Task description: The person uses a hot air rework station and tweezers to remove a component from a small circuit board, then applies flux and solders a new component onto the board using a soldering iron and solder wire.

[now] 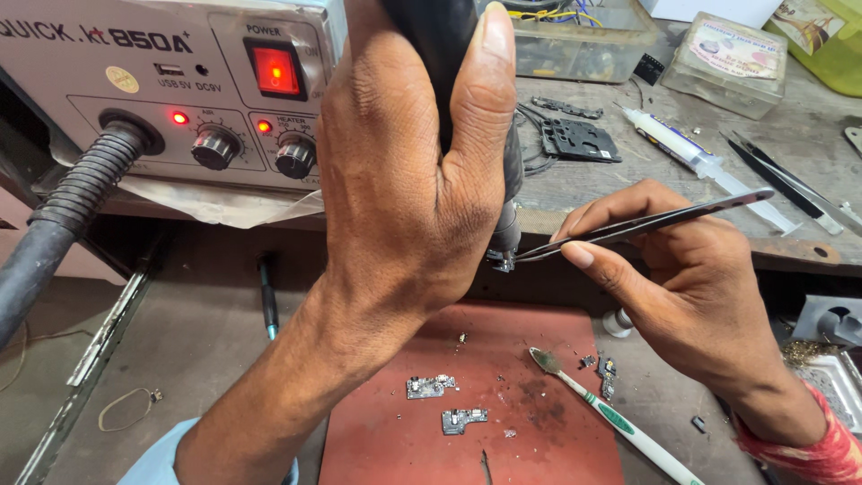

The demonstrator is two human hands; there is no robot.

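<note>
My left hand [409, 171] is raised and wrapped around the black handle of a hot air wand [440, 54], whose metal nozzle [505, 235] points down. My right hand [682, 278] pinches dark metal tweezers [646, 224], and their tips hold a tiny metal part [503, 262] right under the nozzle. Below lies a red work mat [503, 422] with two small circuit boards [431, 386] [464, 419] and a dirty white and green toothbrush [611, 413].
A grey hot air station [171, 90] with a lit red switch and two knobs stands at the back left, its black ribbed hose [63, 216] running left. On the raised shelf lie a syringe [700, 157], spare tweezers [790, 184], a black frame part [579, 139] and clear plastic boxes [732, 58].
</note>
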